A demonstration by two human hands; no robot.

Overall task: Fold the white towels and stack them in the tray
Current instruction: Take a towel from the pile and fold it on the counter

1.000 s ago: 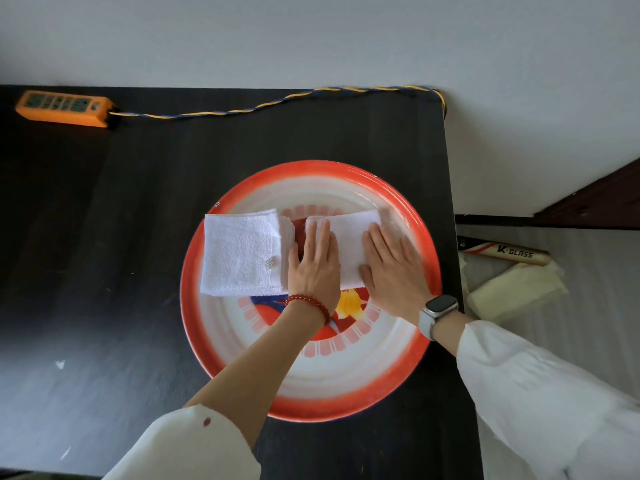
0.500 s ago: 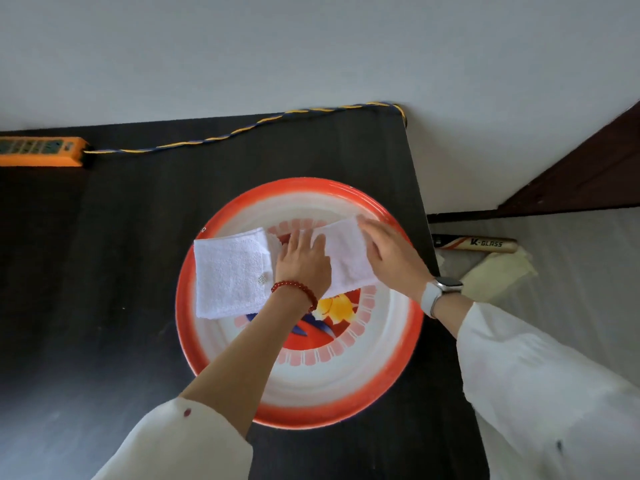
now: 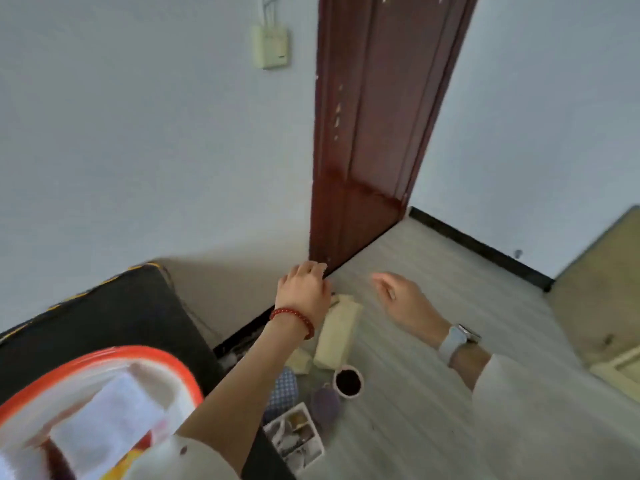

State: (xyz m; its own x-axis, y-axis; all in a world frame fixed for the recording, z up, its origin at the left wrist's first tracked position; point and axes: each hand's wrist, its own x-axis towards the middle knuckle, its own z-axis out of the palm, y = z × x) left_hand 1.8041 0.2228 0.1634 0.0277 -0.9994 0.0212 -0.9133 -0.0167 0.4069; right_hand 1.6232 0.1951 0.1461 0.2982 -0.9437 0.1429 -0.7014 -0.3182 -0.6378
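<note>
- Fingers (image 3: 313, 270) of the left hand (image 3: 304, 289) curl loosely and grip nothing; fingers (image 3: 381, 284) of the right hand (image 3: 405, 303) spread open, also empty, in this blurred head view.
- Both hands hang in the air over the floor (image 3: 450, 393), well apart from the tray (image 3: 152, 358) and near the foot of a dark red door (image 3: 374, 133).
- A red bead bracelet (image 3: 294, 320) circles the left wrist; a pale watch (image 3: 457, 341) sits on the right, above a white sleeve (image 3: 540, 427).
- The red-rimmed tray lies at lower left on the black desk (image 3: 104, 317), partly cut off by the frame edge.
- A folded white towel (image 3: 110, 420) rests inside the tray, its outline smeared by motion; a second white patch (image 3: 10, 465) shows at the bottom left corner, too blurred to tell what it is.
- A yellow cord (image 3: 69, 299) runs along the far edge of the desk.
- On the floor beside the desk lie a pale yellow pack (image 3: 339, 334), a white cup (image 3: 348, 381) with dark contents, a purple lump (image 3: 325, 403) and a divided white box (image 3: 294, 434).
- A cream wall box (image 3: 270, 46) hangs on the pale wall (image 3: 138, 150) left of the door.
</note>
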